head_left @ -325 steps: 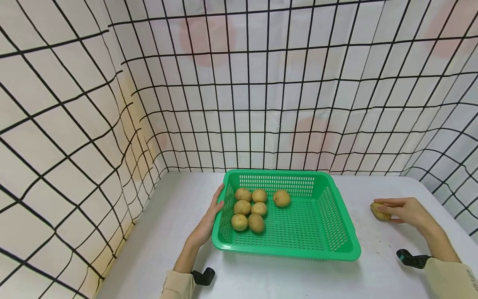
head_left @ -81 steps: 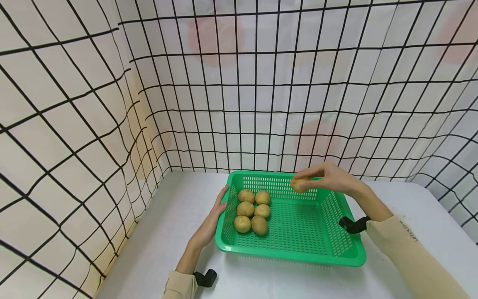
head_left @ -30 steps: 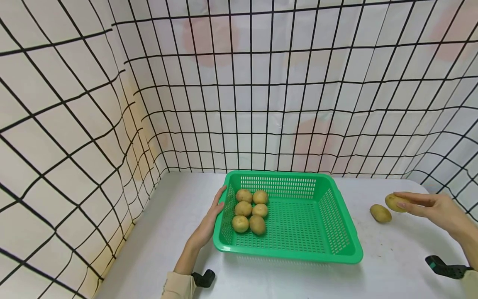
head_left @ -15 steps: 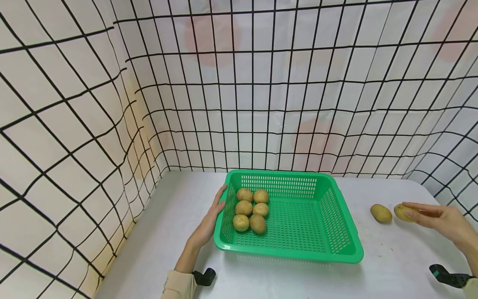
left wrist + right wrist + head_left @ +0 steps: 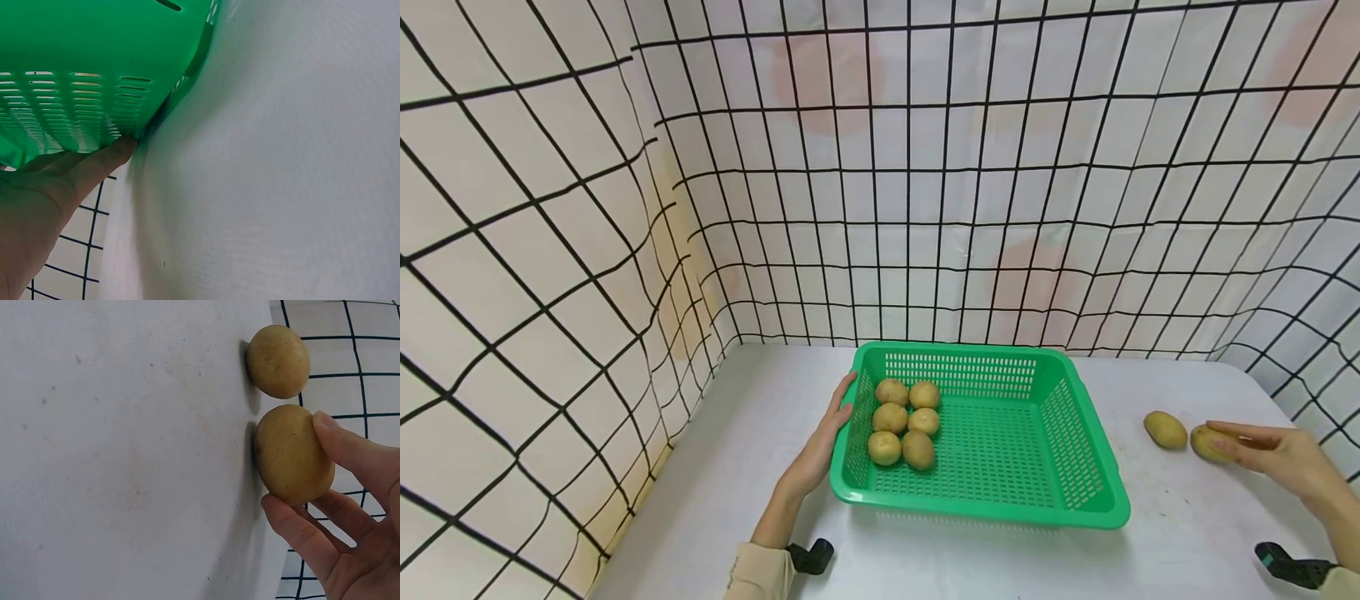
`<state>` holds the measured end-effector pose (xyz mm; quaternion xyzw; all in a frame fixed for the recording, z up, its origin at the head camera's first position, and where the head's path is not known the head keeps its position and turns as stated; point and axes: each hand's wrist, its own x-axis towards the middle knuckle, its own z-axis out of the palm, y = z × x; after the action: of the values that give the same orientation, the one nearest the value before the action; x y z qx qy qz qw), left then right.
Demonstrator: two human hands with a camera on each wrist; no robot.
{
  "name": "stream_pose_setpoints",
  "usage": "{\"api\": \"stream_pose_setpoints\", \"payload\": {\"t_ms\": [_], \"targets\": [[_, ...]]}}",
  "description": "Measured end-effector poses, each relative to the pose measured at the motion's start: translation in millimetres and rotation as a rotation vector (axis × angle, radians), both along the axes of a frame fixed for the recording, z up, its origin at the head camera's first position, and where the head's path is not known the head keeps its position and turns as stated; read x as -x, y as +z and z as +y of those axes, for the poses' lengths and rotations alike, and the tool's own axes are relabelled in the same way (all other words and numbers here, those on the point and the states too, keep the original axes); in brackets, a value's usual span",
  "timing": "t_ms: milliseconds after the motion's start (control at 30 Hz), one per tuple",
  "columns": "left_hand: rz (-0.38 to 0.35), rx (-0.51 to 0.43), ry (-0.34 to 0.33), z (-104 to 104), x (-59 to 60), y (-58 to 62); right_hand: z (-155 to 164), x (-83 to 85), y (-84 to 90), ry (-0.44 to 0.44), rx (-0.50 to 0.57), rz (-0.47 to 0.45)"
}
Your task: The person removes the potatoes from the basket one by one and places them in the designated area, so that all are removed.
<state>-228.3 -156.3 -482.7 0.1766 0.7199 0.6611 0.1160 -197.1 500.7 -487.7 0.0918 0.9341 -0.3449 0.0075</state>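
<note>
Right hand (image 5: 1277,457) grips potato (image 5: 1210,443) on table (image 5: 760,433) (second potato (image 5: 1165,429) just left). Left hand (image 5: 820,446), fingers straight, touches green basket (image 5: 1075,500)'s left wall.

No readable text, label, brand, number or sign shows in any of these views.

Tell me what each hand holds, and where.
Right hand pinches a potato by its sides, on the table. Left hand holds nothing; it rests against the basket wall.

Green basket (image 5: 1075,467), tan potatoes (image 5: 898,421), black-gridded white backdrop (image 5: 925,167)
</note>
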Motion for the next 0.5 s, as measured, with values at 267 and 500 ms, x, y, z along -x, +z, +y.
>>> {"api": "stream_pose_setpoints", "payload": {"t_ms": [267, 500], "targets": [[0.002, 0.006, 0.003, -0.1, -0.3, -0.4, 1.9, 0.5, -2.9, -0.016, -0.017, -0.003], [0.001, 0.018, 0.014, -0.4, -0.7, 1.1, 8.5, 2.1, -9.9, -0.002, -0.006, -0.005]]}}
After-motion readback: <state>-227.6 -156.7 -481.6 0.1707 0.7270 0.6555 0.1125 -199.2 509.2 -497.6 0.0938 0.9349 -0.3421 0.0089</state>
